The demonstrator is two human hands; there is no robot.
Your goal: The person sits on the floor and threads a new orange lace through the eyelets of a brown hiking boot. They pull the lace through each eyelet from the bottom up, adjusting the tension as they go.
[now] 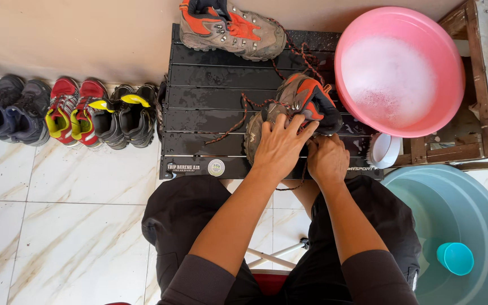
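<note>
A brown and orange hiking boot lies on a low black slatted table, its laces trailing loose. My left hand is spread over the boot's toe end and presses on it. My right hand is closed against the boot's side near the front table edge; what it grips is hidden. A matching second boot stands at the table's far edge.
A pink basin of soapy water rests on a wooden crate at right. A white brush lies beside it. A blue tub holds a teal cup. Several shoes line the wall at left.
</note>
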